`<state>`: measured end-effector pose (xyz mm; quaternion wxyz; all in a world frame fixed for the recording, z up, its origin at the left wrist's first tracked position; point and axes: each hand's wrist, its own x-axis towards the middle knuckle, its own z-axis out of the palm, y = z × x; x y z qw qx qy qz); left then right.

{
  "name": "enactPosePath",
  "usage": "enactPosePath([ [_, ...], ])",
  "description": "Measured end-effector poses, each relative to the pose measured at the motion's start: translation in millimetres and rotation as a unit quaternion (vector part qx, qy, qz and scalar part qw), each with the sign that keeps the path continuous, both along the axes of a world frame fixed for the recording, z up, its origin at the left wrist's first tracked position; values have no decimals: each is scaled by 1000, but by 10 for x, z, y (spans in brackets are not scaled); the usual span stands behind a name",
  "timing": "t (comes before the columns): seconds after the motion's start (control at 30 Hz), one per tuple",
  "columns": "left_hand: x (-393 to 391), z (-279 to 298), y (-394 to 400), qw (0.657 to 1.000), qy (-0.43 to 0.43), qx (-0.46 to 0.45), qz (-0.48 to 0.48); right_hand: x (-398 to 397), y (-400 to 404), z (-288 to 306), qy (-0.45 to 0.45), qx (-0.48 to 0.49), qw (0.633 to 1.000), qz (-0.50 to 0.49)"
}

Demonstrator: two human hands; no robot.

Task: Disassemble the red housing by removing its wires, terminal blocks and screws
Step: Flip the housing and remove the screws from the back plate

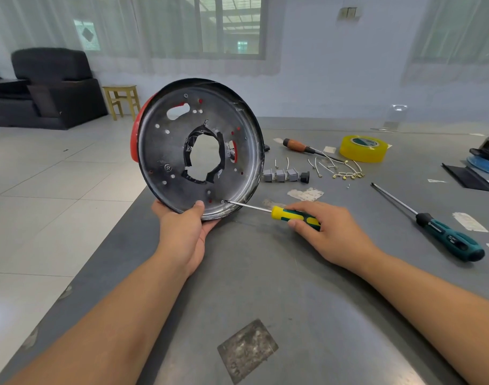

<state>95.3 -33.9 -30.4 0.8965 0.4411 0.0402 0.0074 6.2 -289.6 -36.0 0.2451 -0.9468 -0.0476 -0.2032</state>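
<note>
we see the left hand (186, 232) gripping the bottom rim of the red housing (200, 148), fingers curled under and thumb on the metal inner face, holding it upright on edge at the near left of the grey table (307, 301). the right hand (325, 232) has fingers wrapped round the yellow-green screwdriver (279, 212), tip on a screw (222, 202) low in the housing. behind lie removed terminal blocks (286, 175) and wires (335, 168) by a wooden-handled tool (300, 147) and yellow tape roll (363, 148), and a teal screwdriver (438, 230) to the right.
</note>
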Motion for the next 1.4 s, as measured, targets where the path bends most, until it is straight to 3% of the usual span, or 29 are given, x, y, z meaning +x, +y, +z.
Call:
enactPosePath([
  [1.4, 34, -59, -22, 998, -48, 38, 15, -62, 113, 75, 19, 1, 1000, -13],
])
